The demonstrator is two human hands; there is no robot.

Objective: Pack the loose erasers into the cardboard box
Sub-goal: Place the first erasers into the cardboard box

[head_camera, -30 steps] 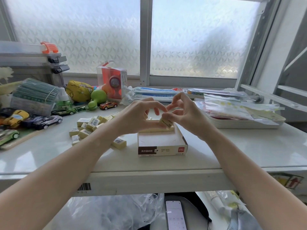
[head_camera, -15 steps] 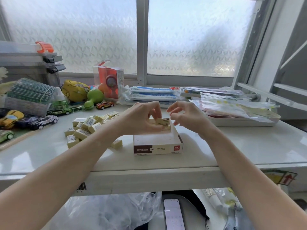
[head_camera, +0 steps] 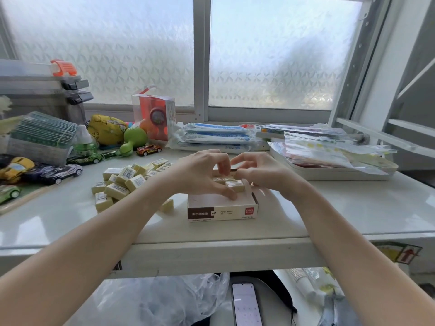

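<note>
White desk (head_camera: 329,208), "deli" cardboard box (head_camera: 222,209), both hands (head_camera: 202,175) (head_camera: 263,175) pinching one barcode-wrapped eraser (head_camera: 234,185) inside.

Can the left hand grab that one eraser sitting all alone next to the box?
Probably yes. The lone eraser lies on the table just left of the cardboard box, right under the left forearm. Nothing covers it, but the left hand is busy at the box now.
</note>
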